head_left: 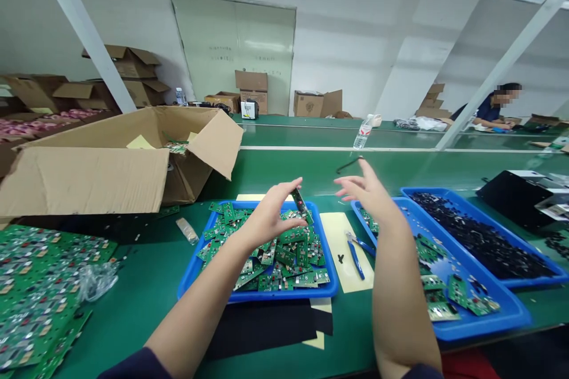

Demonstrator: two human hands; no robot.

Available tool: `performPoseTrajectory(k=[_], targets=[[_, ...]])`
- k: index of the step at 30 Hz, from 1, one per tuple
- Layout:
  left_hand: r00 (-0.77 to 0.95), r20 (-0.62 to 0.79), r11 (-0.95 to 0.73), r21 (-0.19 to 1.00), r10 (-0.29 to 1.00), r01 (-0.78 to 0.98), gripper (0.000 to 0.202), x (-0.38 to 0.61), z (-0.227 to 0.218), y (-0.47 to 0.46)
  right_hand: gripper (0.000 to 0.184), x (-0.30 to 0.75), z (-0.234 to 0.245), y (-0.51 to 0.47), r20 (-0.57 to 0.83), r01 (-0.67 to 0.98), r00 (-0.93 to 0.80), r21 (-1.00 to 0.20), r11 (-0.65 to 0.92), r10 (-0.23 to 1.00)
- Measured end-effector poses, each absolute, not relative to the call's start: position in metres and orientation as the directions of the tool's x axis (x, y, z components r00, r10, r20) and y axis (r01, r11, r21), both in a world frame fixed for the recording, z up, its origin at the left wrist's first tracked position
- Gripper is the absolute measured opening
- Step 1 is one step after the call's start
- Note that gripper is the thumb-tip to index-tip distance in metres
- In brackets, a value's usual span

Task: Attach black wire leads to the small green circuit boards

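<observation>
My left hand (pixel 271 213) grips a small circuit board (pixel 299 202) on edge between thumb and fingers, above a blue tray (pixel 258 295) heaped with small green circuit boards (pixel 284 254). To its right my right hand (pixel 367 192) is raised with fingers spread. A thin, bent black piece (pixel 348 164) shows by its index fingertip; whether it touches the finger I cannot tell. Beneath that hand, blue-handled cutters (pixel 356 257) lie on a cream paper sheet (pixel 331 225). My right forearm partly hides a second blue tray (pixel 484 328) with more circuit boards.
A third blue tray (pixel 558 275) holds many small black parts, near a black box (pixel 511 195). Left, a large open carton (pixel 89 180) stands behind stacked green panels (pixel 44 290). A water bottle (pixel 363 133) stands farther back. Another person (pixel 493 106) sits at far right.
</observation>
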State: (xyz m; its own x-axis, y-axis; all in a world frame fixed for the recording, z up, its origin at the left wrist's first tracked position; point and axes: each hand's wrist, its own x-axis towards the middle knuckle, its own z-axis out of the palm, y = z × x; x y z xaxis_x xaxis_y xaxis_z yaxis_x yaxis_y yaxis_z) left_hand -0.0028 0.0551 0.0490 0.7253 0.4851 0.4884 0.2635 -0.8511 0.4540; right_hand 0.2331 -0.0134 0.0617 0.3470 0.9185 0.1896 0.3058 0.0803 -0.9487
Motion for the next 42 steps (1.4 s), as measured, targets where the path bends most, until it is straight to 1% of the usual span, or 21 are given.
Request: performPoseTrajectory(k=[2, 3, 5, 8, 11, 13, 15, 16, 18, 20, 21, 23, 25, 28, 30, 31, 33, 35, 38, 40, 42], targets=[[0.549, 0.748, -0.919, 0.378, 0.373, 0.109, 0.077, -0.005, 0.053, 0.05, 0.095, 0.196, 0.076, -0.019, 0.174, 0.191, 0.171, -0.971, 0.141, 0.97], [0.47, 0.819, -0.94, 0.33, 0.33, 0.084, 0.077, -0.006, 0.054, 0.048, 0.095, 0.18, 0.081, -0.021, 0.183, 0.131, 0.087, -0.977, 0.17, 0.979], [0.356, 0.889, -0.956, 0.285, 0.289, 0.064, 0.075, -0.007, 0.055, 0.044, 0.096, 0.154, 0.087, -0.026, 0.208, 0.051, -0.022, -0.977, 0.209, 0.978], [0.293, 0.905, -0.946, 0.324, 0.309, -0.005, 0.071, -0.009, 0.057, 0.039, 0.099, 0.133, 0.089, -0.029, 0.262, 0.061, -0.019, -0.963, 0.263, 0.965], [0.383, 0.843, -0.895, 0.438, 0.377, -0.086, 0.077, -0.013, 0.061, 0.035, 0.098, 0.126, 0.087, -0.031, 0.322, 0.105, 0.042, -0.943, 0.316, 0.946], [0.445, 0.767, -0.814, 0.566, 0.462, -0.129, 0.086, -0.015, 0.064, 0.033, 0.098, 0.125, 0.085, -0.031, 0.368, 0.106, 0.069, -0.927, 0.36, 0.927], [0.48, 0.668, -0.663, 0.718, 0.569, -0.212, 0.09, -0.016, 0.068, 0.031, 0.097, 0.124, 0.084, -0.032, 0.429, 0.097, 0.115, -0.903, 0.419, 0.896], [0.504, 0.611, -0.556, 0.784, 0.611, -0.277, 0.088, -0.015, 0.069, 0.03, 0.096, 0.123, 0.083, -0.032, 0.458, 0.102, 0.142, -0.889, 0.447, 0.878], [0.566, 0.501, -0.317, 0.862, 0.655, -0.396, 0.072, -0.011, 0.07, 0.026, 0.094, 0.121, 0.08, -0.032, 0.504, 0.135, 0.175, -0.863, 0.486, 0.846], [0.599, 0.42, -0.145, 0.88, 0.682, -0.452, 0.051, -0.005, 0.07, 0.022, 0.092, 0.118, 0.077, -0.031, 0.526, 0.181, 0.149, -0.847, 0.5, 0.837], [0.589, 0.391, -0.106, 0.882, 0.707, -0.459, 0.043, -0.001, 0.07, 0.019, 0.09, 0.117, 0.076, -0.031, 0.531, 0.202, 0.114, -0.84, 0.503, 0.84], [0.538, 0.352, -0.085, 0.885, 0.766, -0.457, 0.033, 0.004, 0.07, 0.015, 0.088, 0.117, 0.073, -0.031, 0.539, 0.238, 0.047, -0.824, 0.515, 0.841], [0.47, 0.329, -0.085, 0.88, 0.819, -0.468, 0.029, 0.005, 0.071, 0.016, 0.089, 0.12, 0.073, -0.032, 0.548, 0.268, 0.023, -0.81, 0.523, 0.836], [0.322, 0.297, -0.083, 0.837, 0.899, -0.541, 0.023, -0.004, 0.079, 0.025, 0.086, 0.131, 0.076, -0.036, 0.56, 0.304, 0.121, -0.807, 0.507, 0.819], [0.201, 0.277, -0.113, 0.805, 0.939, -0.583, 0.02, -0.014, 0.085, 0.034, 0.071, 0.139, 0.079, -0.038, 0.588, 0.343, 0.213, -0.793, 0.504, 0.78], [0.147, 0.28, -0.146, 0.798, 0.949, -0.584, 0.018, -0.019, 0.088, 0.037, 0.061, 0.143, 0.081, -0.039, 0.606, 0.368, 0.231, -0.779, 0.508, 0.761], [0.1, 0.325, -0.227, 0.82, 0.94, -0.526, 0.016, -0.026, 0.091, 0.039, 0.042, 0.148, 0.083, -0.041, 0.632, 0.409, 0.191, -0.747, 0.524, 0.751], [0.172, 0.379, -0.296, 0.879, 0.909, -0.375, 0.017, -0.028, 0.092, 0.035, 0.032, 0.148, 0.084, -0.042, 0.625, 0.426, 0.09, -0.728, 0.537, 0.776], [0.35, 0.406, -0.389, 0.913, 0.844, -0.122, 0.021, -0.024, 0.091, 0.024, 0.03, 0.144, 0.085, -0.045, 0.585, 0.419, -0.045, -0.725, 0.547, 0.81], [0.396, 0.413, -0.432, 0.901, 0.82, -0.044, 0.018, -0.02, 0.091, 0.019, 0.031, 0.141, 0.085, -0.046, 0.557, 0.419, -0.096, -0.729, 0.541, 0.825], [0.407, 0.409, -0.437, 0.899, 0.817, -0.024, 0.016, -0.018, 0.091, 0.017, 0.032, 0.14, 0.086, -0.046, 0.541, 0.437, -0.12, -0.724, 0.533, 0.833]])
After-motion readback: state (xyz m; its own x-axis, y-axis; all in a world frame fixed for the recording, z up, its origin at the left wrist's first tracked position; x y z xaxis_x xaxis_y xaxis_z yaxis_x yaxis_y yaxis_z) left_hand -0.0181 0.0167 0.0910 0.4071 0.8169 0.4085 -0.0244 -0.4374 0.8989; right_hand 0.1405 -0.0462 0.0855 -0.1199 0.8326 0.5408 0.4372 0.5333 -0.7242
